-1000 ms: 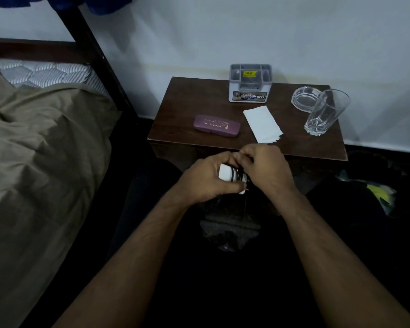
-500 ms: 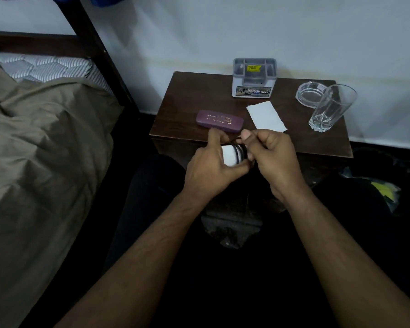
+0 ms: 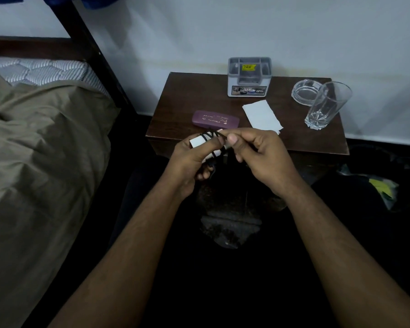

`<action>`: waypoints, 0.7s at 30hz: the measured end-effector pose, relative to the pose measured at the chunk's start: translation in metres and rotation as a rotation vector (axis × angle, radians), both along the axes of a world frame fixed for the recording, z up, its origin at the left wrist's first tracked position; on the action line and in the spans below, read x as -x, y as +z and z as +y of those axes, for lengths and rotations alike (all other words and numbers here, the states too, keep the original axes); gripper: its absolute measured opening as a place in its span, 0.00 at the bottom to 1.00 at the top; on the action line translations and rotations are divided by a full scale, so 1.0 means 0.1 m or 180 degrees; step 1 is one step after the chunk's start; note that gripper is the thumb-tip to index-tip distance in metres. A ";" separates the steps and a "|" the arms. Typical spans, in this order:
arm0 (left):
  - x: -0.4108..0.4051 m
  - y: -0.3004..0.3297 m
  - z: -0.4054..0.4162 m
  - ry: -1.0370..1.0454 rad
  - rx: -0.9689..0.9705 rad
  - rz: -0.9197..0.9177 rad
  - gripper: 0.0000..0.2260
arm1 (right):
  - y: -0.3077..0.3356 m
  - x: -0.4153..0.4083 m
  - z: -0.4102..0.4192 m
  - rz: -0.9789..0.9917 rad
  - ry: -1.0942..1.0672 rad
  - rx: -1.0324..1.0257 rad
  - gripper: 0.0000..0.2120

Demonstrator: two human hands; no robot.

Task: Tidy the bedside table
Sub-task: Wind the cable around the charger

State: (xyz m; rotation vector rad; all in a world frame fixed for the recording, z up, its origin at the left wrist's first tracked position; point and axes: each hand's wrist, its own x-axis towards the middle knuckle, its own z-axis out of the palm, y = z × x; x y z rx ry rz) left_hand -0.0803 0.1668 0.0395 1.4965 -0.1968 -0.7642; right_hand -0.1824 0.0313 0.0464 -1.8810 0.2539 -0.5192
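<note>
The left hand (image 3: 189,159) has its grip curled round a small white charger block (image 3: 197,141), and the right hand (image 3: 258,155) pinches the black cable (image 3: 210,136) wound over it. Since a second ago both hands have lifted from below the worktop (image 3: 294,138) edge to level with it, and more turns now cross the block, so the winding looks nearly done. On the worktop lie a purple glasses case (image 3: 215,119), white paper (image 3: 262,116), a grey organiser (image 3: 249,76), an ashtray (image 3: 304,91) and a tumbler (image 3: 324,105)
</note>
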 end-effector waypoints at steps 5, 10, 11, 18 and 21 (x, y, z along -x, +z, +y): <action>-0.06 0.07 0.05 -0.0272 0.0285 0.0458 0.03 | 0.03 0.01 0.00 -0.0130 0.0119 -0.0188 0.11; -0.03 0.11 0.07 -0.0449 0.0437 0.0443 0.08 | 0.05 0.03 0.00 -0.0208 0.0239 -0.0252 0.11; -0.02 0.09 0.06 -0.0428 0.0473 0.0429 0.09 | 0.04 0.04 0.01 -0.0211 0.0248 -0.0220 0.11; -0.09 0.02 0.06 -0.0173 0.0617 0.0763 0.24 | 0.00 0.04 0.01 0.0001 0.0595 -0.0429 0.12; -0.11 0.01 0.07 -0.0147 0.0646 0.0917 0.20 | 0.02 0.07 0.00 0.0156 0.0853 -0.0613 0.13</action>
